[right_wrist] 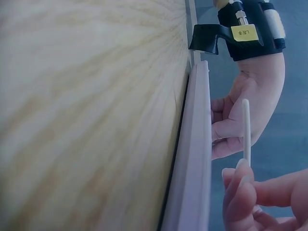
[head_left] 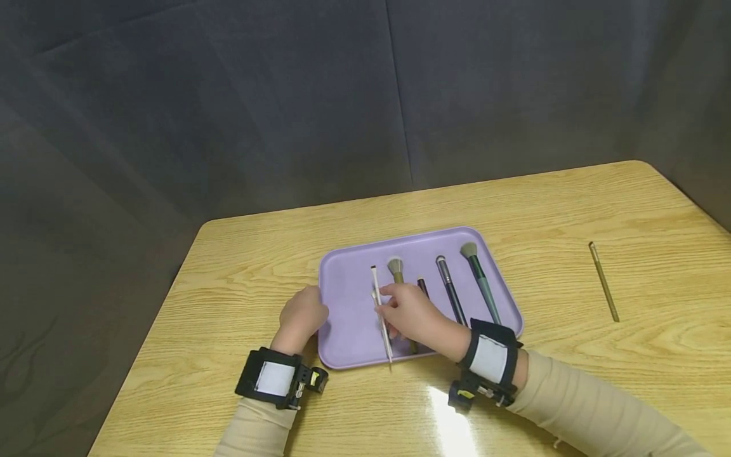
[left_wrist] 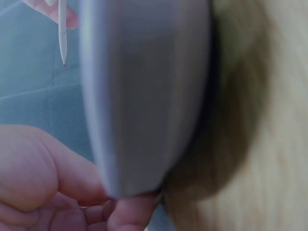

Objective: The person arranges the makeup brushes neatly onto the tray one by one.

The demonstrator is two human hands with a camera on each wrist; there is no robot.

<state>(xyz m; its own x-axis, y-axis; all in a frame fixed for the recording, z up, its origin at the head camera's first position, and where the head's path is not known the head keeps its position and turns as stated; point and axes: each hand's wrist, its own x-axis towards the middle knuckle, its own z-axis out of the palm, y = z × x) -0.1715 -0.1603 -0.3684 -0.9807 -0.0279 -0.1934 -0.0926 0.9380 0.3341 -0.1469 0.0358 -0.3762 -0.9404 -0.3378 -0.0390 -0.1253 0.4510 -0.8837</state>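
Observation:
My left hand (head_left: 304,311) grips the left rim of a lilac tray (head_left: 345,304); in the left wrist view its thumb and fingers pinch the tray wall (left_wrist: 144,96). Above the tray, my right hand (head_left: 412,311) pinches a slim white makeup brush (head_left: 375,279) with a small dark tip. The handle end of that brush (right_wrist: 247,125) sticks up past the fingertips in the right wrist view. Close by lies a fluffy brush (head_left: 395,265) with an olive handle, partly hidden by the right hand. Another thin pale tip shows beside the white brush, too small to identify.
Also on the tray are a short-looking dark brush (head_left: 422,285), partly covered by the hand, a black-handled brush (head_left: 451,292) and a green brush (head_left: 481,282). A thin olive brush (head_left: 604,282) lies on the wooden table to the right. Dark cloth (head_left: 285,114) hangs behind.

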